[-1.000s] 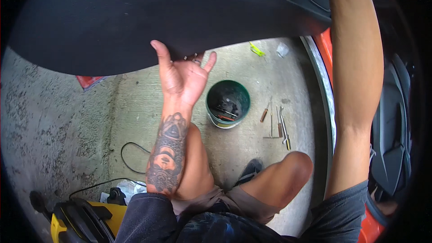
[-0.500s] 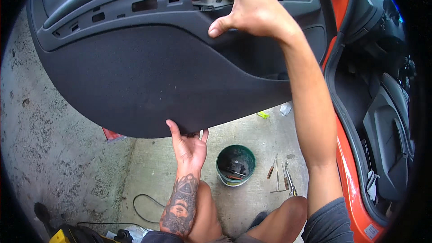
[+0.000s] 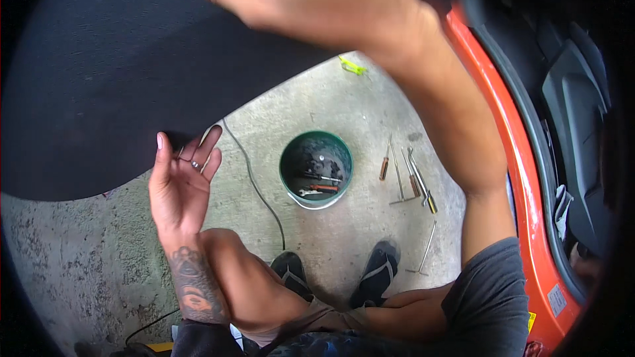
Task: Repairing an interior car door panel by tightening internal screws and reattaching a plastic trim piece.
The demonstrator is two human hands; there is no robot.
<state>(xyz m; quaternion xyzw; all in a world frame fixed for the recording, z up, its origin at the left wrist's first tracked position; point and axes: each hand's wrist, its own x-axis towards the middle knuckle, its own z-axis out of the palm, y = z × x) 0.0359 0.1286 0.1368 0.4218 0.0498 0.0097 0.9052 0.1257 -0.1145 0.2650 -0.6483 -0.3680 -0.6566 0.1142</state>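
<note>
A large dark door panel (image 3: 99, 79) fills the upper left of the view. My left hand (image 3: 182, 185) is palm up at its lower edge, fingers spread and slightly curled; whether they bear on the panel is unclear. My right hand (image 3: 311, 0) is blurred over the upper panel, thumb stretched out, its other fingers beyond the top of the frame.
A green-rimmed bucket (image 3: 291, 158) holds several tools on the concrete floor, beside screwdrivers (image 3: 383, 168), other hand tools (image 3: 423, 192) and a cable (image 3: 258, 185). A yellow-green item (image 3: 352, 66) lies near the panel. An orange car frame (image 3: 493, 79) and dark seat (image 3: 575, 125) stand right.
Since half a second ago, my left hand has moved left and up in view, its fingers showing more. My right hand appears nearer and larger. The panel's upper part has left view.
</note>
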